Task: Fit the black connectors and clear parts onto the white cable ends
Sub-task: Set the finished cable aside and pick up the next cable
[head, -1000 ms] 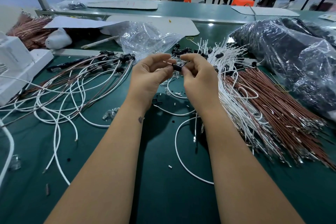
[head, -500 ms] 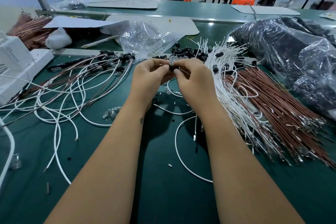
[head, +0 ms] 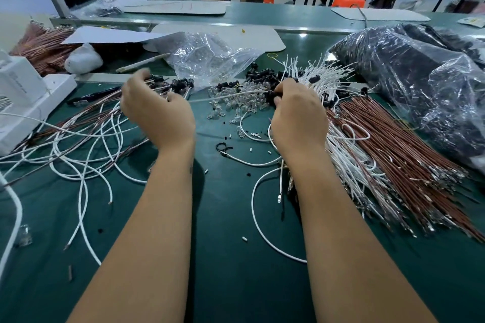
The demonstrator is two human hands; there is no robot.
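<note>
My right hand (head: 298,115) pinches a black connector (head: 273,96) at the edge of the white cable bundle (head: 330,78). A white cable (head: 228,95) stretches from that connector leftwards to my left hand (head: 157,113), whose curled fingers hold its other end; the grip is blurred. Between the hands lie a pile of clear parts (head: 236,103) and, behind it, loose black connectors (head: 262,77). Cables with black connectors fitted (head: 181,84) lie fanned out by my left hand.
Brown cables (head: 393,155) lie beside the white bundle on the right. A black-filled plastic bag (head: 425,81) sits at far right, a clear bag (head: 210,60) behind the piles. A white device (head: 23,102) stands at the left edge. Small bits litter the green mat (head: 223,217).
The hands, joined over the connector before, have pulled apart. My left hand swung left toward the finished cables, drawing the white cable taut; my right hand shifted right.
</note>
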